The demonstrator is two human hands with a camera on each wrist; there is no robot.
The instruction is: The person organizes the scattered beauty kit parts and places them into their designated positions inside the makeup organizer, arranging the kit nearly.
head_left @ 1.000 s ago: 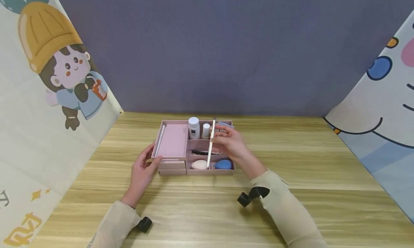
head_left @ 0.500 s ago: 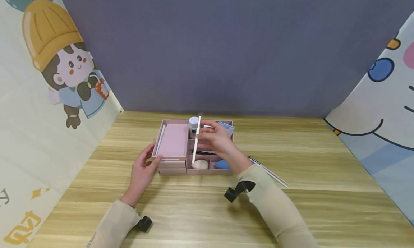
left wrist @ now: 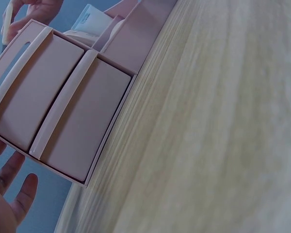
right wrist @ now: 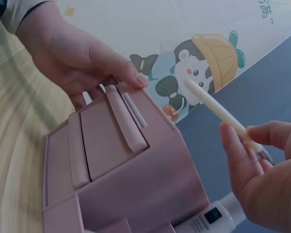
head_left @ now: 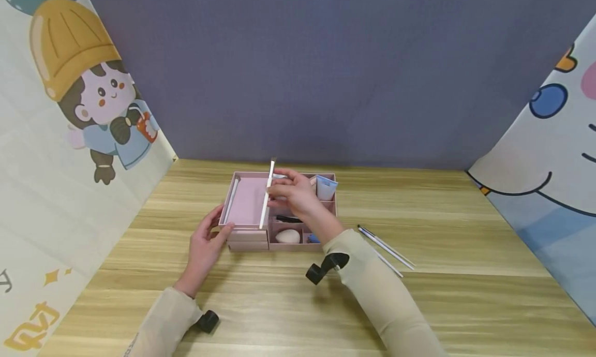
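A pink desktop organizer (head_left: 249,199) with drawers stands on the wooden table. At its left front corner, my left hand (head_left: 205,240) holds the side, thumb on the front edge. My right hand (head_left: 302,194) pinches a white-handled makeup brush (head_left: 266,204), bristles up, above the organizer's shallow top tray. In the right wrist view, thumb and fingers grip the brush (right wrist: 223,114) near its bristle end. Another thin brush (head_left: 231,202) lies along the tray's left side. A cream makeup sponge (head_left: 287,236) and a partly covered blue one (head_left: 313,238) sit in the front compartments.
Several slim brushes (head_left: 388,248) lie on the table right of the organizer. A pale blue tube (head_left: 326,188) stands in its back right compartment. A white bottle (right wrist: 213,218) shows in the right wrist view. A dark wall rises behind the table.
My right hand has moved left with the brush, from over the right compartments to over the top tray. Brushes on the table have come into sight. My left hand has stayed put.
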